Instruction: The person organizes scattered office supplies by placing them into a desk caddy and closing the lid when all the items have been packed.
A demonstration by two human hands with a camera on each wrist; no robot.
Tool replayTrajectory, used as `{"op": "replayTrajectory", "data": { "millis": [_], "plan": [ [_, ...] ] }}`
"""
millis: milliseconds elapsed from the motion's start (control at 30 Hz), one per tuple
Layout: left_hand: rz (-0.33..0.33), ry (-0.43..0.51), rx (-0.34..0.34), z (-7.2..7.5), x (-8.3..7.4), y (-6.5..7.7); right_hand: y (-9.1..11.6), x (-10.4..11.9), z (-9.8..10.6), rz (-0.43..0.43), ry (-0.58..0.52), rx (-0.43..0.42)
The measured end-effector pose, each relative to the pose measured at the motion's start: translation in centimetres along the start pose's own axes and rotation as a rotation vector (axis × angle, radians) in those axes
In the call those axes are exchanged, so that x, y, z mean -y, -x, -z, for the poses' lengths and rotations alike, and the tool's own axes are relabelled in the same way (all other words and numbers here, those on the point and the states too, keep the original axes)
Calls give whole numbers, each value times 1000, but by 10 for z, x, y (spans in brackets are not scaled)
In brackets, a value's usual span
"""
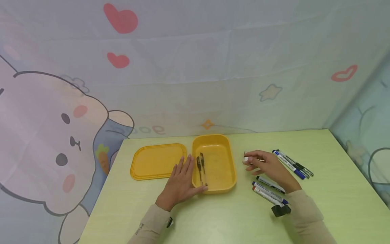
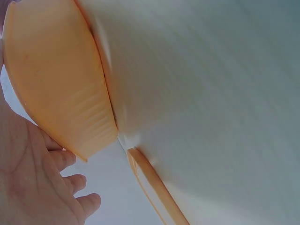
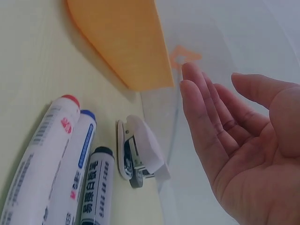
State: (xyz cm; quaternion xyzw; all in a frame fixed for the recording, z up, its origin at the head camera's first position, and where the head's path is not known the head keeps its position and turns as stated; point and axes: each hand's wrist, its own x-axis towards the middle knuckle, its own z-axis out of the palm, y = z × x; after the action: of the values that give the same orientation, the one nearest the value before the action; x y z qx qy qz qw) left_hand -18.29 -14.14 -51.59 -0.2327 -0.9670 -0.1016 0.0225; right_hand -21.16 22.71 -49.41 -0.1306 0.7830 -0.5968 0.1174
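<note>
The small stapler (image 3: 143, 146) lay on the pale surface (image 1: 231, 220), just to the right of the yellow box (image 1: 220, 169), and from where I stood the right grip (image 1: 269, 166) hung over it with the fingers loose and the thumb well apart, a gap showing between them and the stapler in the right wrist view, so nothing was held there. The left grip (image 1: 181, 186) was slack as well, its fingers almost straight against the box's left side and its thumb reaching to the near rim. I judged the stapler light but dense for its size, stiff metal under a smooth plastic cover, hard to break yet hinged, so a pinch across its two sides looked safer than one squeezing top to base. The box seemed thin, light plastic, a bit slippery and likely to slide if bumped, best steadied by its rim. Two slim pens (image 1: 199, 165) lay inside along its left wall, and the flat lid (image 1: 158, 162) sat just beside it. On the right, three markers (image 3: 75, 159) lay close on the near side of the stapler, under the reach of the forearm, with more pens (image 1: 289, 164) beyond the wrist; the box's raised wall was the main thing in the way to the left
</note>
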Motion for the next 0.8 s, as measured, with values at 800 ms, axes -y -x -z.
{"op": "replayTrajectory", "data": {
  "millis": [800],
  "plan": [
    [-9,17,-14,-3,2,0,24,-24,25,-61,-13,-50]
  ]
}}
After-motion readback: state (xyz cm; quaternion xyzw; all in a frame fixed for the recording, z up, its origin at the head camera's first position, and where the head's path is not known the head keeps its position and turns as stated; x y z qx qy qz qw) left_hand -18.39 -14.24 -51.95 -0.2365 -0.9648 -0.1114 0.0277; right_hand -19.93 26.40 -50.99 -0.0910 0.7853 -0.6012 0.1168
